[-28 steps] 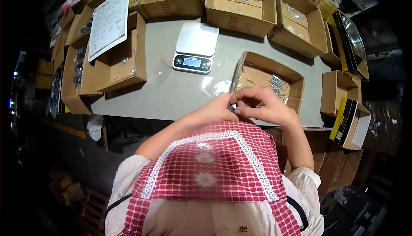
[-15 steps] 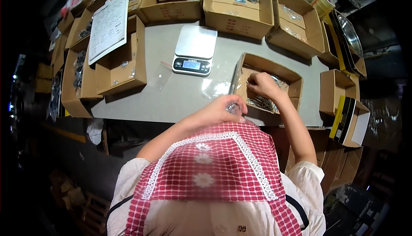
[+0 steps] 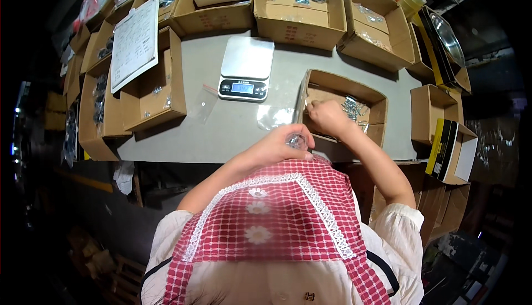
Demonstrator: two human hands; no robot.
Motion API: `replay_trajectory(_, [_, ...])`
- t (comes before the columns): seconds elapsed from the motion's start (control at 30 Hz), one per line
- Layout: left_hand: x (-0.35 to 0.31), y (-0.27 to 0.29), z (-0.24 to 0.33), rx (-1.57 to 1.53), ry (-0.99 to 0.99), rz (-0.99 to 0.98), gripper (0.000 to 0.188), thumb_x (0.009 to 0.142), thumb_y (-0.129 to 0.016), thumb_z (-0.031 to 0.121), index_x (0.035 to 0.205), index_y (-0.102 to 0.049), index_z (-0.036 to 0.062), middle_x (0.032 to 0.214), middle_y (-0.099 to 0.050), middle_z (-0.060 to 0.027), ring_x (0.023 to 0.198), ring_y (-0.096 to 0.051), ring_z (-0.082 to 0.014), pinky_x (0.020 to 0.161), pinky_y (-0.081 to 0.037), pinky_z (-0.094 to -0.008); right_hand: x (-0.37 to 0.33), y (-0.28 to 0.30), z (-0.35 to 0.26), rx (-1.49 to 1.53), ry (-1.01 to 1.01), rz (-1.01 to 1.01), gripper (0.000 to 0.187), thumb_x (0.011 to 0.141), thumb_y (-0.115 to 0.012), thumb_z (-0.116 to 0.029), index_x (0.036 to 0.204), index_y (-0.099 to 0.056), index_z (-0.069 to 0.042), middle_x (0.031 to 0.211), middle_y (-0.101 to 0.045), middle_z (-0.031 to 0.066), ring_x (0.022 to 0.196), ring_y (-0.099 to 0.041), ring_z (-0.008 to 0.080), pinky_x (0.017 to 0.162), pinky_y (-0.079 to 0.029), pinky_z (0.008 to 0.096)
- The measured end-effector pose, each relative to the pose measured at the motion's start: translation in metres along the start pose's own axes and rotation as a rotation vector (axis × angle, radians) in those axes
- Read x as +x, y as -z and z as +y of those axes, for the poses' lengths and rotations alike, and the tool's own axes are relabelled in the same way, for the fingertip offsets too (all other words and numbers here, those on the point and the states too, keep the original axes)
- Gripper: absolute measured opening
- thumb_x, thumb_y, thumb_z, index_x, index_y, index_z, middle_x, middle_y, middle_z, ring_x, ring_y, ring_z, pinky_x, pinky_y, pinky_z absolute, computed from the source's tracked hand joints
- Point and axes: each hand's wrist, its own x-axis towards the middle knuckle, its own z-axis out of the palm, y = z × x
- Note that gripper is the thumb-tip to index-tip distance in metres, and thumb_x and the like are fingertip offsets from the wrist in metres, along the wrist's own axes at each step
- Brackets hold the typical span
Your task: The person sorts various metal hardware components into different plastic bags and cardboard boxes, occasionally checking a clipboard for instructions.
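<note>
My left hand (image 3: 277, 145) is closed round a small clear plastic bag (image 3: 296, 141) close to the apron, by the table's front edge. Its contents are too small to tell. My right hand (image 3: 330, 117) is inside an open cardboard box (image 3: 378, 100), near the left wall, with its fingers pinched together. Whatever they hold, if anything, is hidden. Thin metal screws or pins (image 3: 352, 108) lie in the box beside the right hand. Flat on the table left of the box is a clear bag (image 3: 275, 117).
A digital scale (image 3: 246, 61) with a lit display stands mid-table. Cardboard boxes (image 3: 299, 28) holding bagged hardware line the far side. At left, a written sheet (image 3: 134, 41) leans on another box (image 3: 176, 77). Smaller boxes (image 3: 435, 113) and a tape roll (image 3: 411, 1) are at right.
My right hand has shifted left and nearer within the box, uncovering more metal pieces. The left hand keeps its hold on the bag. The whole view has shifted slightly.
</note>
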Motion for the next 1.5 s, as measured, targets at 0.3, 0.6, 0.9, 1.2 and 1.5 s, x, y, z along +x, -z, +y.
replay_trajectory(0.3, [0.005, -0.002, -0.010, -0.132, 0.021, 0.011, 0.040, 0.078, -0.082, 0.018, 0.111, -0.064, 0.0060, 0.110, -0.064, -0.0060, 0.109, -0.058, -0.0193, 0.102, -0.041, -0.0334, -0.034, 0.107, -0.036, 0.936, -0.056, 0.283, 0.021, 0.079, -0.073, -0.011, 0.096, -0.070, 0.000, 0.080, -0.068, 0.0111, 0.070, -0.065, 0.0197, 0.061, -0.050, 0.0296])
replay_trajectory(0.6, [0.004, 0.002, -0.005, -0.006, 0.002, -0.017, 0.034, 0.078, -0.083, 0.021, 0.104, -0.065, 0.0077, 0.105, -0.064, -0.0036, 0.107, -0.057, -0.0172, 0.100, -0.041, -0.0338, 0.001, 0.044, 0.009, 0.770, -0.504, 0.068, 0.038, 0.082, -0.075, -0.026, 0.107, -0.064, -0.001, 0.087, -0.070, 0.0156, 0.078, -0.066, 0.0255, 0.071, -0.051, 0.0353])
replay_trajectory(0.9, [0.002, 0.000, -0.003, -0.069, 0.043, 0.039, 0.032, 0.077, -0.083, 0.020, 0.100, -0.065, 0.0086, 0.101, -0.063, -0.0026, 0.104, -0.057, -0.0162, 0.097, -0.041, -0.0322, 0.023, -0.004, 0.007, 0.575, -0.424, 0.047, 0.045, 0.077, -0.071, -0.020, 0.116, -0.055, -0.001, 0.100, -0.067, 0.0275, 0.096, -0.063, 0.0463, 0.083, -0.050, 0.0508])
replay_trajectory(1.2, [0.001, -0.001, -0.003, -0.107, 0.074, 0.060, 0.032, 0.076, -0.083, 0.021, 0.099, -0.066, 0.0085, 0.101, -0.063, -0.0027, 0.103, -0.057, -0.0165, 0.097, -0.041, -0.0328, 0.011, 0.014, 0.020, 0.364, -0.550, -0.020, 0.035, 0.080, -0.069, -0.024, 0.103, -0.059, 0.001, 0.094, -0.069, 0.0243, 0.092, -0.067, 0.0419, 0.082, -0.054, 0.0495])
replay_trajectory(1.5, [0.001, 0.001, -0.004, -0.081, 0.058, 0.045, 0.031, 0.076, -0.083, 0.021, 0.098, -0.065, 0.0084, 0.101, -0.063, -0.0030, 0.105, -0.056, -0.0179, 0.099, -0.039, -0.0347, 0.008, -0.028, 0.011, -0.023, -0.454, 0.112, 0.023, 0.078, -0.069, -0.019, 0.086, -0.064, 0.002, 0.079, -0.068, 0.0212, 0.077, -0.067, 0.0419, 0.073, -0.056, 0.0488])
